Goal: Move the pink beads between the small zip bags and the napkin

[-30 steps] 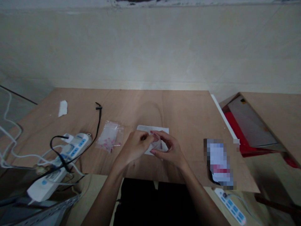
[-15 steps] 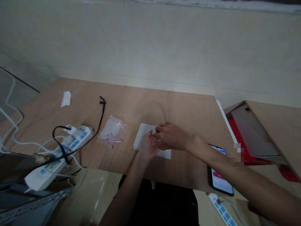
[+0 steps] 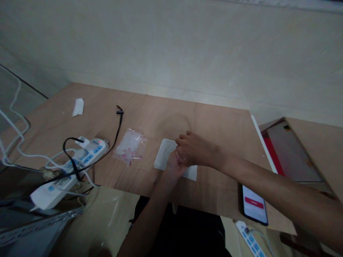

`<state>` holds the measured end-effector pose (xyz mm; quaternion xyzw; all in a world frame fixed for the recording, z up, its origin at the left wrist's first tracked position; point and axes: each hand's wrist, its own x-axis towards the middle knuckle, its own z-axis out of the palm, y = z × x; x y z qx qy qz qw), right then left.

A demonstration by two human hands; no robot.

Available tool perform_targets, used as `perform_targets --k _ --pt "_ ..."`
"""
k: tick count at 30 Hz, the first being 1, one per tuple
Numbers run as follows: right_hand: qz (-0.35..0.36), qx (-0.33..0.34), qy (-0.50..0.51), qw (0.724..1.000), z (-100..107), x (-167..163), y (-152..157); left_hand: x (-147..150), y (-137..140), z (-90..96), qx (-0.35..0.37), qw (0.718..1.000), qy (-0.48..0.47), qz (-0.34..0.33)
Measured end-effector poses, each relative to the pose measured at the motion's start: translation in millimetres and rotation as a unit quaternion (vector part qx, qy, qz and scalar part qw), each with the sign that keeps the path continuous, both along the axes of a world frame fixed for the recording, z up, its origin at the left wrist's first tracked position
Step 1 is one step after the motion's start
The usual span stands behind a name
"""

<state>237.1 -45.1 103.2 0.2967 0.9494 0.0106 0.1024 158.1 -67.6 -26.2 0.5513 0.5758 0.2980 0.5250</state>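
Note:
My left hand (image 3: pixel 174 166) is closed, palm turned up, above a white rectangular sheet (image 3: pixel 161 157). My right hand (image 3: pixel 190 149) bends over it from the right with curled fingers, touching the left. Between them a small clear plastic piece (image 3: pixel 179 157) with a hint of pink shows; its full shape is hidden by the fingers. To the left of the hands lies a clear zip bag (image 3: pixel 131 142) holding several small pink pieces.
At the left edge, a white power strip (image 3: pixel 92 151) carries tangled white and black cables. A scrap of white paper (image 3: pixel 78 107) lies farther back. On the right, a phone (image 3: pixel 254 205) rests under my right forearm; another power strip (image 3: pixel 250 239) is below the table edge.
My right hand has turned and closed in over the left, covering more of the clear plastic piece. The whole view has shifted slightly.

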Motion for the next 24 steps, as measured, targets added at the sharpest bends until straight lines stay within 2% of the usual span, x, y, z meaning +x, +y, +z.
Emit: perform_targets --k 2,4,6,7,8,9,10,12,14,18,24 --pt "-0.044 -0.014 0.084 0.995 6 22 -4 -1 3 -0.5 0.019 0.998 0.053 0.009" --pt "-0.142 -0.015 0.22 0.965 -3 51 -12 -2 7 0.6 0.052 0.992 0.113 0.021" --pt "-0.289 0.021 0.353 0.89 -31 78 -22 -4 11 2.1 0.099 0.98 0.17 0.018" --pt "-0.357 0.055 0.386 0.849 -50 88 -27 -5 13 2.5 0.128 0.972 0.196 0.008" --pt "-0.422 0.09 0.386 0.816 -70 95 -31 -6 15 2.4 0.156 0.963 0.219 -0.009" --pt "-0.472 0.107 0.353 0.801 -91 98 -35 -6 16 1.8 0.183 0.953 0.24 -0.029" --pt "-0.505 0.12 0.315 0.795 -109 99 -37 -6 18 0.6 0.207 0.942 0.259 -0.05" --pt "-0.523 0.123 0.285 0.794 -137 95 -39 -5 19 -3.2 0.244 0.92 0.295 -0.085" --pt "-0.524 0.119 0.271 0.799 -151 90 -39 -4 19 -7.3 0.27 0.899 0.327 -0.106" --pt "-0.527 0.113 0.245 0.805 -152 87 -36 -3 19 -12.0 0.3 0.87 0.372 -0.121" --pt "-0.539 0.114 0.231 0.802 -152 88 -35 -3 18 -11.5 0.318 0.85 0.403 -0.121"
